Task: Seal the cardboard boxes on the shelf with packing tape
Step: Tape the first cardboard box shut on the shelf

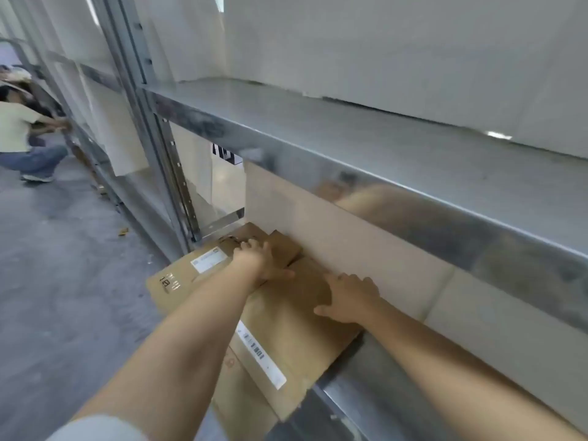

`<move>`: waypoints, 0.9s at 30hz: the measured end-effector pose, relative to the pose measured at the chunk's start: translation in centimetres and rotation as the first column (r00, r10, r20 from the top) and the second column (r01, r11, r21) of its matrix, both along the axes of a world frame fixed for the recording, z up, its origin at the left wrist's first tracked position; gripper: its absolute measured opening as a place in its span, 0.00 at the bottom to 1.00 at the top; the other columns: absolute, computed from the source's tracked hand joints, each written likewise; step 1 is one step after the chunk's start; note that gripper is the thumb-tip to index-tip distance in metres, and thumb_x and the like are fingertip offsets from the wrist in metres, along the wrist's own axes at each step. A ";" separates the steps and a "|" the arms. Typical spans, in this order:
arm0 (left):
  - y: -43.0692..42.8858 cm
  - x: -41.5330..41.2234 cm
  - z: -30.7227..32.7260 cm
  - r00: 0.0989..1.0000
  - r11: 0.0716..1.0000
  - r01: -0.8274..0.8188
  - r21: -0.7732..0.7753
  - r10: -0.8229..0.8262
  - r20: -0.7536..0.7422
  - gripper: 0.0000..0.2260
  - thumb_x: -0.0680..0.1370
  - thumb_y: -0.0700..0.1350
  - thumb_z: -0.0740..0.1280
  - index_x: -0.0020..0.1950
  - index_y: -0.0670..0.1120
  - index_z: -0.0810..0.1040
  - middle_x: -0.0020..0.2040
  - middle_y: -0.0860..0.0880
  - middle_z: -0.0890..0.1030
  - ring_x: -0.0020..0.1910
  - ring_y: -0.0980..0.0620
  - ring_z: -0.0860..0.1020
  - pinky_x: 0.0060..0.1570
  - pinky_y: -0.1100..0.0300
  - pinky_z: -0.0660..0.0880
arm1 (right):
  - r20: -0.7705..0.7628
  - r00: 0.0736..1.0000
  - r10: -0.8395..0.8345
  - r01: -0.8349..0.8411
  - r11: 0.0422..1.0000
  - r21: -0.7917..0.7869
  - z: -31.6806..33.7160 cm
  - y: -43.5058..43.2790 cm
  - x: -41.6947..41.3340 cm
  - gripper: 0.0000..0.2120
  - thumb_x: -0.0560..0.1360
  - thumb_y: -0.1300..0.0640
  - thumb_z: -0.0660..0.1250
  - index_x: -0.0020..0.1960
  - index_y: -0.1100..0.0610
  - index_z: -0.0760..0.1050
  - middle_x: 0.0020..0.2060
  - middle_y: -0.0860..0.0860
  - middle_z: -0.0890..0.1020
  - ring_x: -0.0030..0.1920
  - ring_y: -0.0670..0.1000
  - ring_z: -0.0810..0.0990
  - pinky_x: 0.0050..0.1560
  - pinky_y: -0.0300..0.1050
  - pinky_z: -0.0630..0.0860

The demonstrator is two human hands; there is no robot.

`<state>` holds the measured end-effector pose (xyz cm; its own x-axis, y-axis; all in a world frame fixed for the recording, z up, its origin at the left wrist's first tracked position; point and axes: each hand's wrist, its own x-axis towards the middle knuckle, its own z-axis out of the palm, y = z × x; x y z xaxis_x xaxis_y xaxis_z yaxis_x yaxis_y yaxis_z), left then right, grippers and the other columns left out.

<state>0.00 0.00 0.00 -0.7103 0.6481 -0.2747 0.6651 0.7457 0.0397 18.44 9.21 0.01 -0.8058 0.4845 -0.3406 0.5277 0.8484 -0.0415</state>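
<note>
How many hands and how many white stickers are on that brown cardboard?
Bare hands on the brown cardboard: 2, left hand and right hand
White printed labels: 2, far label and near label
Total: 4

Both hands flat on the cardboard box point(286, 332) on the metal shelf point(366, 389), left hand point(262, 261) pressing one flap, right hand point(350, 299) beside it.

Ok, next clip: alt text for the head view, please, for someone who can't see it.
The left hand and right hand press flat on the top flaps of a brown cardboard box jutting from a low metal shelf. Another person crouches on the floor at far left.
</note>
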 end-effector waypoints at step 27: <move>-5.3 9.0 6.7 0.902 0.811 -0.327 0.486 0.115 0.415 0.69 0.45 0.64 0.82 0.76 0.51 0.47 0.72 0.45 0.65 0.70 0.43 0.66 0.68 0.44 0.67 | -0.494 0.829 -0.262 0.158 0.957 -0.242 3.9 0.5 14.4 0.51 0.67 0.34 0.71 0.77 0.53 0.49 0.72 0.55 0.65 0.69 0.58 0.67 0.68 0.55 0.66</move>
